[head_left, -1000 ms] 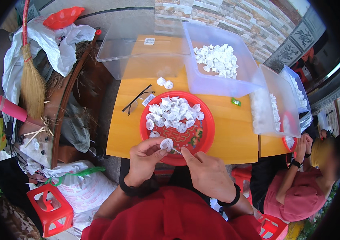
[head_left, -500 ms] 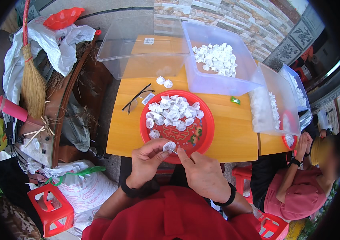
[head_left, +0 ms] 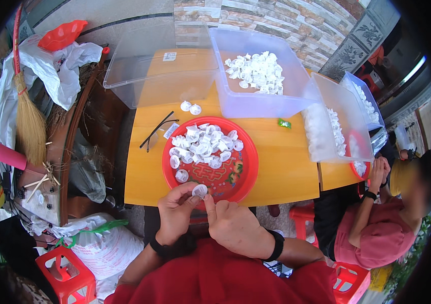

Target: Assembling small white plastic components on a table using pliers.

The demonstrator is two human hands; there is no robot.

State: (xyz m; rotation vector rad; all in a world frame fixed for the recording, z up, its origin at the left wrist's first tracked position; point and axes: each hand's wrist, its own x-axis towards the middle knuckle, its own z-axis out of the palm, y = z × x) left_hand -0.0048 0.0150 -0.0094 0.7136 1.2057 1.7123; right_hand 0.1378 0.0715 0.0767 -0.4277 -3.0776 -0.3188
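My left hand (head_left: pixel 175 210) pinches a small round white plastic part (head_left: pixel 200 190) between thumb and fingers, just over the near rim of a red round tray (head_left: pixel 250 185). From the right, my right hand (head_left: pixel 238 228) reaches to the same part, its index fingertip at the part's lower edge. Its other fingers are curled in, and what they grip is hidden. A heap of similar white plastic parts (head_left: pixel 205 144) lies on the far side of the tray, with a single loose part (head_left: pixel 181 176) nearer my left hand.
Black-framed glasses (head_left: pixel 157 129) and two white parts (head_left: pixel 190 107) lie beyond the tray on the yellow table (head_left: pixel 281 172). A clear bin (head_left: pixel 139 83) and a bluish bin (head_left: pixel 256 104) of white parts stand behind. At right sits a person (head_left: pixel 377 228).
The view has shifted, so the table sits further left. Both hands stay together at the white part, which now faces up more. A thin metal shaft seen earlier by my right fingers is hard to make out.
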